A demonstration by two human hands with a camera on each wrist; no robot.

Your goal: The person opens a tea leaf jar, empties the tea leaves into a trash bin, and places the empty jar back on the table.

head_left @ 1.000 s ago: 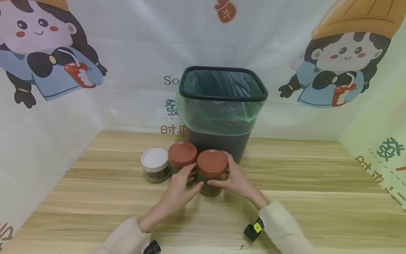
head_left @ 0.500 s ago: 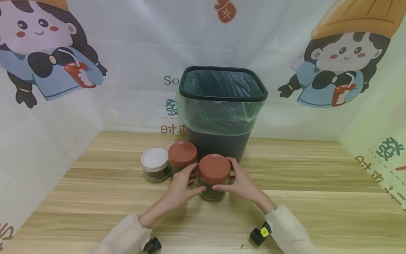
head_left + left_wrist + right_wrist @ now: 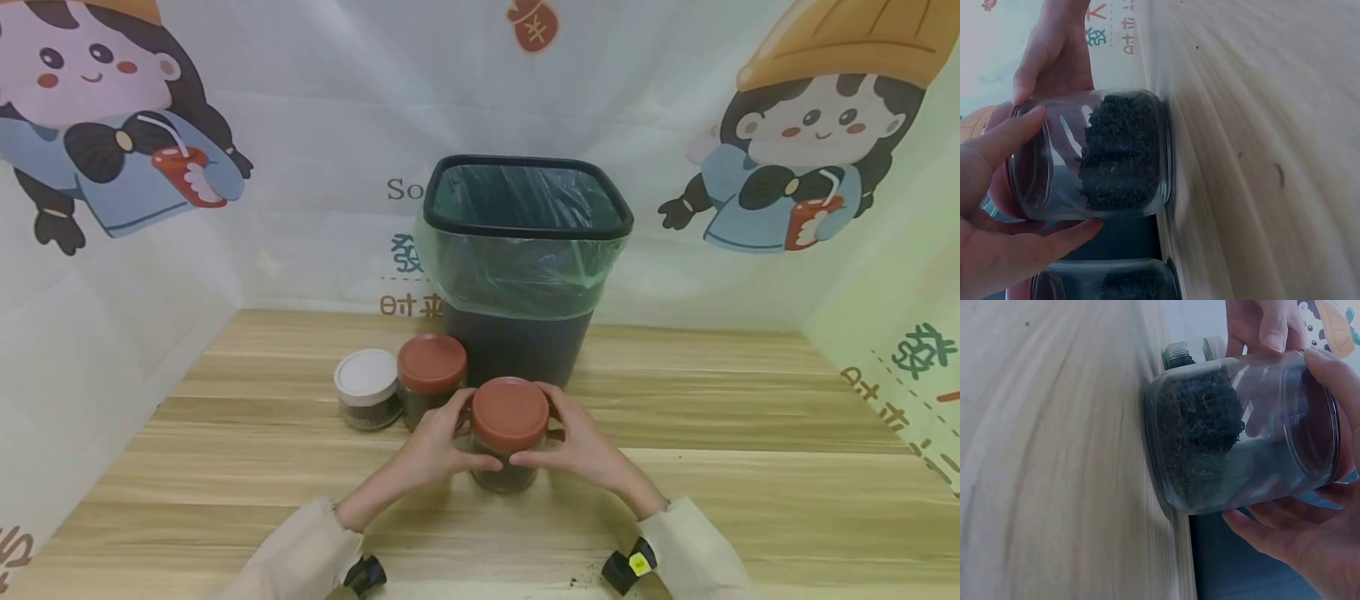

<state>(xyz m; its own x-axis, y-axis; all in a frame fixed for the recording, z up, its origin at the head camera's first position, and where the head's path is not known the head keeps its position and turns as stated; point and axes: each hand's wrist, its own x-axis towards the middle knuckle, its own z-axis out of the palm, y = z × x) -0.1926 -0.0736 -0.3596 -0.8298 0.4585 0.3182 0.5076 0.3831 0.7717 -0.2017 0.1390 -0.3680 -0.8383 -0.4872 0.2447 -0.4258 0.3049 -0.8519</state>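
Note:
Both hands hold one glass jar with a reddish-brown lid (image 3: 511, 410), standing upright on the wooden table. Dark dried leaves (image 3: 1122, 150) fill about half of it. My left hand (image 3: 435, 443) curves round its left side, with the thumb across the front. From the right, my right hand (image 3: 583, 442) grips it the same way, and the thumb tips nearly meet. In the right wrist view, the jar's glass (image 3: 1266, 450) lies between the fingers. A second jar with a reddish-brown lid (image 3: 432, 363) stands just behind and left, partly hidden by my left hand.
A shorter jar with a white lid (image 3: 366, 372) stands left of the second jar. Behind them rises a dark bin (image 3: 517, 342) lined with a green bag. Dark crumbs (image 3: 581, 581) lie near the front edge. A printed cloth (image 3: 322, 125) surrounds the table.
The held jar has come toward me and slightly right, away from the bin and the second jar. Both hands have moved with it, the left now wrapping farther round its side.

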